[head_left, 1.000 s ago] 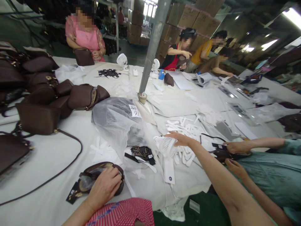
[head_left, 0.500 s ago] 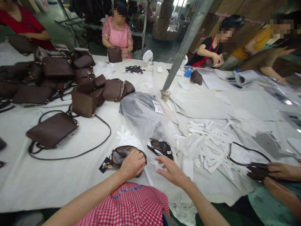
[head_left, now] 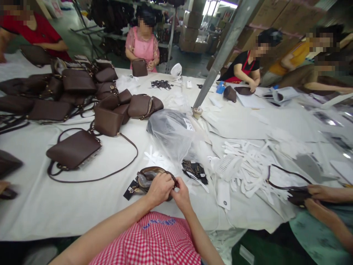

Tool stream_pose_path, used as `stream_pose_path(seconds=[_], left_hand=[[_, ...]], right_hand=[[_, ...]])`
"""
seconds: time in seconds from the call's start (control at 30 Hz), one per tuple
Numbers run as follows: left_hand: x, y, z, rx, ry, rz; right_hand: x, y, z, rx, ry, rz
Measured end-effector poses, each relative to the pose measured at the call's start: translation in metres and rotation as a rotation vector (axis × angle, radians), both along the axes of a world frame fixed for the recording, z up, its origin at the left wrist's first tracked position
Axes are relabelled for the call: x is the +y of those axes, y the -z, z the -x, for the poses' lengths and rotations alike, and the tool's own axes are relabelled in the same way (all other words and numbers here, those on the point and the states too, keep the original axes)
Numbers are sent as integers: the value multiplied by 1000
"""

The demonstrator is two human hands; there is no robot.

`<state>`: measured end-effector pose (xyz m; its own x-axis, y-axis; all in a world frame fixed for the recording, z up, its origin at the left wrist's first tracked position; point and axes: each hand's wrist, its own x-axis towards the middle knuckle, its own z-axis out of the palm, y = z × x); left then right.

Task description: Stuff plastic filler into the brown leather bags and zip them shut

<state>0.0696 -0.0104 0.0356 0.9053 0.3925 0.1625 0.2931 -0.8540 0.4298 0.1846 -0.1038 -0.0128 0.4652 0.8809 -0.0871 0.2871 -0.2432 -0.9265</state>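
Note:
A small dark brown bag (head_left: 143, 176) lies open at the near edge of the table, its lining and a clear plastic wrap showing inside. My left hand (head_left: 160, 188) is closed on the bag's right rim. Right beside it, my right hand (head_left: 182, 194) has its fingers pinched at the same rim; whatever small piece it may hold is hidden. A black tag (head_left: 130, 190) hangs at the bag's left end. Black printed cards (head_left: 194, 171) lie behind my right hand, and white paper strips (head_left: 153, 157) lie behind the bag.
Brown bags (head_left: 78, 81) are heaped at the left, one with its strap looped nearer. A plastic-wrapped bundle (head_left: 171, 129), a metal post (head_left: 220, 55), a white fan (head_left: 228, 165) and white strips (head_left: 248, 173) stand or lie ahead and right. A co-worker's hands (head_left: 317, 198) hold a bag.
My right hand, spread apart to the right before, has come in to the bag's rim beside my left hand and closed its fingers. The view has shifted slightly.

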Motion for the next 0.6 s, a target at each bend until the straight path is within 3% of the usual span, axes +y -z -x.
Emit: stream_pose_path(seconds=[0.27,0.37,0.47,0.6], left_hand=[[8,0,28,-81,-295,135],[9,-4,37,-50,-277,114],[16,-7,47,-34,-159,128],[36,3,71,-8,-50,189]], right_hand=[[-9,1,10,-82,61,79],[-12,-3,8,-143,21,49],[-19,-2,3,-197,-3,41],[-34,4,-10,-193,-7,114]])
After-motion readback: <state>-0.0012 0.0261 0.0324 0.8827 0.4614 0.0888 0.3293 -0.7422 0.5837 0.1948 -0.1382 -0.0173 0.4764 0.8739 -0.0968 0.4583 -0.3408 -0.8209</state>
